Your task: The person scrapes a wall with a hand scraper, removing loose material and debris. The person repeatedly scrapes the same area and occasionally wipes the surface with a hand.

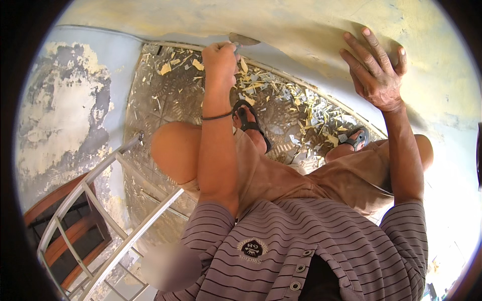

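My left hand grips the handle of a scraper. Its metal blade lies against the low part of a wall, at the lower edge of the yellow paint. Below that edge runs a bare grey-blue strip of the same wall. My right hand is pressed to the yellow paint farther right, fingers spread and holding nothing. Yellow and grey paint flakes litter the floor along the wall's foot. Most of the scraper's handle is hidden inside my left fist.
A patterned tile floor lies under my sandalled feet. On the left, a metal ladder leans near a second wall with large peeled patches. Behind the ladder is a brown wooden frame with dark panels.
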Demonstrator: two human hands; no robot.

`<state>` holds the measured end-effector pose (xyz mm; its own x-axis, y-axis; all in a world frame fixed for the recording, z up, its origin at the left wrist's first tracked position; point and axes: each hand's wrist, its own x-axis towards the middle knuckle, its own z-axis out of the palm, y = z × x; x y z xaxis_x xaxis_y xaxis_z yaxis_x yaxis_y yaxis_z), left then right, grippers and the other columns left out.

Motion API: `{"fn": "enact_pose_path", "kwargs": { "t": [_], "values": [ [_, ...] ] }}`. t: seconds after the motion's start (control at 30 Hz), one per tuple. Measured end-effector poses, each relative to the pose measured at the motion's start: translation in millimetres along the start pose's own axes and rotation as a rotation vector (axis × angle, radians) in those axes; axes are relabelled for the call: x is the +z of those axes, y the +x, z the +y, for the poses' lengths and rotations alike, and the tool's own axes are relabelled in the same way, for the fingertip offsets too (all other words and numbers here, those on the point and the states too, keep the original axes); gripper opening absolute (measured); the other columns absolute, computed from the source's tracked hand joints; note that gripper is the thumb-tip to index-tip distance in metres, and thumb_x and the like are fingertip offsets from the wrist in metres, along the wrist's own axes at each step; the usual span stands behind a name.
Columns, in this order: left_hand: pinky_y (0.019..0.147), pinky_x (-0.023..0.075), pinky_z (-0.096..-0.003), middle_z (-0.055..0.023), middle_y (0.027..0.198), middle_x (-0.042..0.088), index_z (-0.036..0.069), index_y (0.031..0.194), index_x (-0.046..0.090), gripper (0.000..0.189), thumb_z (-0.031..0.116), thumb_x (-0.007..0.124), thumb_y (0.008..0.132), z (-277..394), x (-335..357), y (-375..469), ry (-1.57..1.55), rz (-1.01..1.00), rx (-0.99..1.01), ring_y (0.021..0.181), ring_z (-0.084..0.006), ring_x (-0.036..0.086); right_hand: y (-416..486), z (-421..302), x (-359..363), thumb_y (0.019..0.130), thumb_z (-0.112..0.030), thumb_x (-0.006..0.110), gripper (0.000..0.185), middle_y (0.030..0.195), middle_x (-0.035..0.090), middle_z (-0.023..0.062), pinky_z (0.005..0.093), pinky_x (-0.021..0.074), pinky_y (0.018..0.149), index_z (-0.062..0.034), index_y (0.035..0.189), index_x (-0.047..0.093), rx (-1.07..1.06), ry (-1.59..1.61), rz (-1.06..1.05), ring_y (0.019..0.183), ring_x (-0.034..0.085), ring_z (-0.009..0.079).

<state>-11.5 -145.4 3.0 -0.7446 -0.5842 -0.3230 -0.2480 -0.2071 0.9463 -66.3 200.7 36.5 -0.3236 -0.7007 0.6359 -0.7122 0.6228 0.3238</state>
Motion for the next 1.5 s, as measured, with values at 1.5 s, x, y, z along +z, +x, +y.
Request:
{"fn": "enact_pose_path", "kwargs": {
  "t": [1.5],
  "values": [
    [0.039,0.0281,-0.0268,-0.0108,0.076,0.060,-0.008,0.106,0.065,0.017,0.006,0.059,0.098,-21,15,-21,0.038,-0.075,-0.025,0.048,-0.0089,0.041,0,0,-3,0.092,-0.020,0.076,0.028,0.154,0.061,-0.0121,0.0518,0.0021,0.133,-0.0302,0.118,0.079,-0.049,0.024,-0.051,0.152,0.046,0.0145]
  ]
}}
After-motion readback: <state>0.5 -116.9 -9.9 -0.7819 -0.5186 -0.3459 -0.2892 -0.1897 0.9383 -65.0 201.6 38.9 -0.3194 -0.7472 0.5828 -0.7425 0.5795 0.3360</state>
